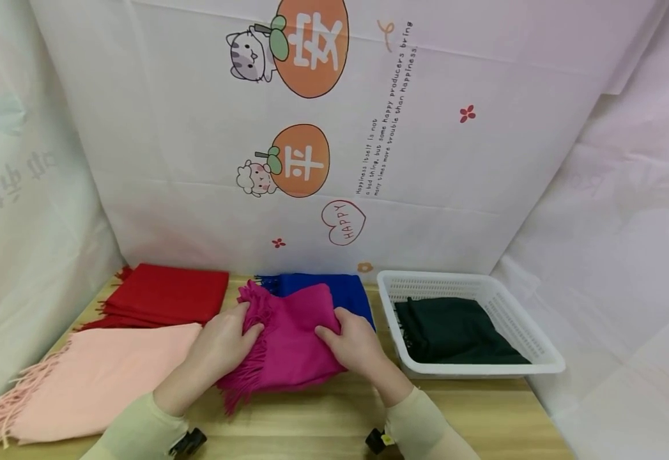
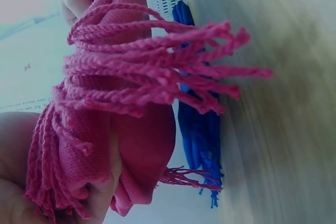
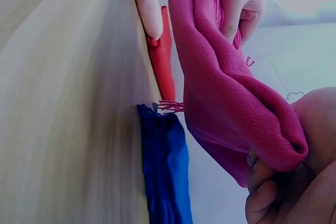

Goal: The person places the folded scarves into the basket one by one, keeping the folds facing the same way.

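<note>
A folded magenta scarf (image 1: 302, 338) with twisted fringe is held up off the table between both hands. My left hand (image 1: 223, 338) grips its fringed end, thumb on top. On the opposite, folded edge my right hand (image 1: 354, 338) pinches the cloth between thumb and fingers. The left wrist view shows the fringe (image 2: 131, 61) hanging loose across the folds. In the right wrist view the scarf's layered folds (image 3: 231, 87) run between the two hands. Behind it lies a folded blue scarf (image 1: 346, 294), partly hidden by the magenta one.
A white plastic basket (image 1: 541, 338) at the right holds a folded dark green scarf (image 1: 455, 332). To the left, a folded red scarf (image 1: 167, 294) lies behind a pink scarf (image 1: 104, 377). All rest on a wooden table (image 1: 311, 428), with a printed white sheet (image 1: 196, 160) behind.
</note>
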